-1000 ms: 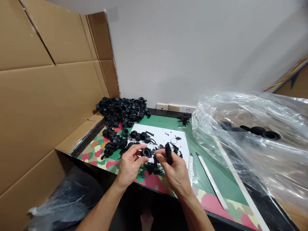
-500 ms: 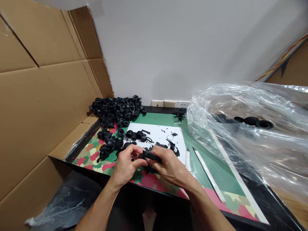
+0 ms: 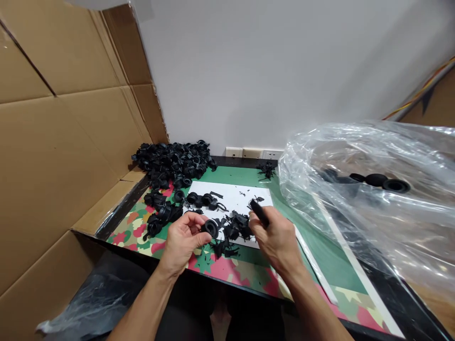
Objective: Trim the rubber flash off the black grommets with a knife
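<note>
Between the thumb and fingers of my left hand (image 3: 185, 239) is a round black rubber ring (image 3: 210, 229), its ridged opening facing up toward me. My right hand (image 3: 275, 234) is wrapped round a black bar-like object (image 3: 259, 213) that points up and to the left; what it is cannot be told. A white sheet (image 3: 234, 192) lies under and behind the hands. Black rubber scraps (image 3: 237, 226) are heaped on it between my two hands, some spilling over its near edge. Several black rubber parts (image 3: 199, 199) sit on the sheet's left side.
A big pile of black parts (image 3: 174, 163) is at the back left, beside a cardboard box (image 3: 78, 132). A clear plastic bag (image 3: 302, 166) with black rings covers the right. A white stick (image 3: 316, 265) lies right of my right hand. Small scraps (image 3: 266, 170) lie at the back.
My right hand has moved away to the right with the black object, apart from my left hand. The ring in my left hand now shows its open face, and the scraps between the hands are uncovered.
</note>
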The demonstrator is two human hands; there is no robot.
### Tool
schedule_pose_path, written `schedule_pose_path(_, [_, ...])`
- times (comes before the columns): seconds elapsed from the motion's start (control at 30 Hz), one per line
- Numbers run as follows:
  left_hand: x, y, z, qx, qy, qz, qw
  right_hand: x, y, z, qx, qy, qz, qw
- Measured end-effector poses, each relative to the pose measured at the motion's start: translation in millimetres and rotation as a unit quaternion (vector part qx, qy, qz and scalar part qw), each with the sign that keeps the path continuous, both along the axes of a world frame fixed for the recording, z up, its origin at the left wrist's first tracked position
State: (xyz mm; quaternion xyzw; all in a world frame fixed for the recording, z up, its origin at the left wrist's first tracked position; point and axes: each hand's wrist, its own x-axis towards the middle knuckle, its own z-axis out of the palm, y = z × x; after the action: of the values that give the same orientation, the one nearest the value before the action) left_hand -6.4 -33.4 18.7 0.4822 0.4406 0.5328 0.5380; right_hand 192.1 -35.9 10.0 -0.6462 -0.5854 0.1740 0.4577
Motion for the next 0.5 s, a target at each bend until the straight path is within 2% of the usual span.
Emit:
schedule_pose_path(0.13, [-3,3,-9.4,-0.019,-0.073,-0.005,0.997,-1,-9,0.9,-0.06,0.147,0.041,0.986])
schedule_pose_path(0.27, [-4,3,-14.7,-0.013,-0.084,-0.023,0.996,-10,-15,-3.4,-0.097,0.252,0.051,0.961])
schedule_pose_path(0.37, [-3,3,-14.6,-0.011,-0.077,-0.026,0.997,-15,-18,-8.0,-0.112,0.296,0.055,0.947])
schedule_pose_path(0.5, [0,3,-11.9,-0.004,-0.061,-0.018,0.998,-17,-17,-11.9,-0.104,0.311,0.036,0.944])
